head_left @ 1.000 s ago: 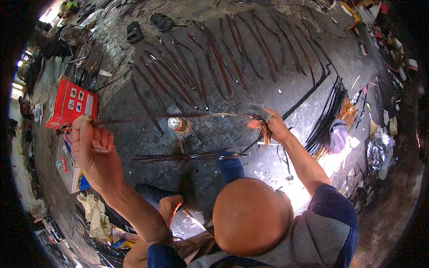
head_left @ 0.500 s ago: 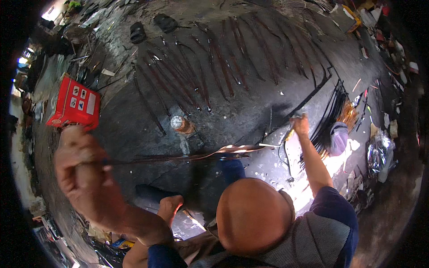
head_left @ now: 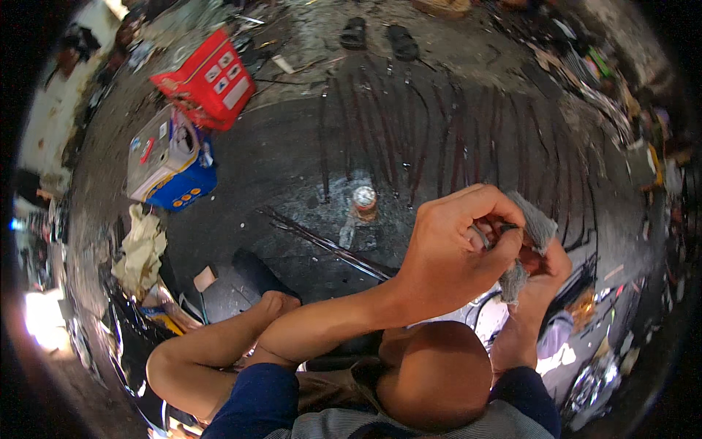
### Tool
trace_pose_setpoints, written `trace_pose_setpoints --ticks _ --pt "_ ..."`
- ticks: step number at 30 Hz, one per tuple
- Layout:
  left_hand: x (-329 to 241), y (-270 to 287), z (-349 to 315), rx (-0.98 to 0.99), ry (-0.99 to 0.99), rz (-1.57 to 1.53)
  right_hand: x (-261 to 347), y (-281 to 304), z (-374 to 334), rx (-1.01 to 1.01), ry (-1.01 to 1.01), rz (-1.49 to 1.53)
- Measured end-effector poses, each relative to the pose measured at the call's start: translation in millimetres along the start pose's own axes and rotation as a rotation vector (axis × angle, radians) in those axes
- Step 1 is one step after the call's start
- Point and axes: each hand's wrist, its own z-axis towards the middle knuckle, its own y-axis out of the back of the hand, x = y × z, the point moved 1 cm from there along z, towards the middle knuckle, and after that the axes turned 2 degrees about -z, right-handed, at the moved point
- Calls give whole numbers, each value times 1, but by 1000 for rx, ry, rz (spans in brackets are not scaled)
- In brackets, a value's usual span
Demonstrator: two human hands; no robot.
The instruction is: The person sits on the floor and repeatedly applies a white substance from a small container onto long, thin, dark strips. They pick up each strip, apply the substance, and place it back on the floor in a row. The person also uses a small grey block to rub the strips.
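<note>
My left hand (head_left: 461,256) reaches across to the right, its thumb and fingers pinched together on what looks like the end of a thin dark strip (head_left: 507,228). Close behind it, my right hand (head_left: 545,271) is closed on a grey cloth (head_left: 537,219); the left hand partly hides its fingers. Both hands nearly touch. Beyond them, many long, shiny dark-brown strips (head_left: 325,154) lie side by side on the dark floor sheet. A loose bundle of strips (head_left: 329,245) runs slantwise nearer to me. A small jar (head_left: 364,208) with a pale top stands between these.
A red box (head_left: 238,99) and a blue-and-white container (head_left: 179,190) stand at left, with crumpled pale material (head_left: 142,245) below them. Dark slippers (head_left: 353,33) lie at the far edge. Clear crinkled plastic (head_left: 596,380) lies at lower right.
My left hand has swung from the far left to beside my right hand. The strips stretched between the hands no longer show there. The view has turned leftward, bringing in the blue-and-white container.
</note>
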Motion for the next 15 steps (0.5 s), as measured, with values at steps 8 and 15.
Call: trace_pose_setpoints --ticks 8,15 --pt "37 25 -11 -226 209 -189 -3 -25 12 121 327 -340" --pt "102 53 -36 -377 376 -312 -52 -57 -2 238 370 -325"
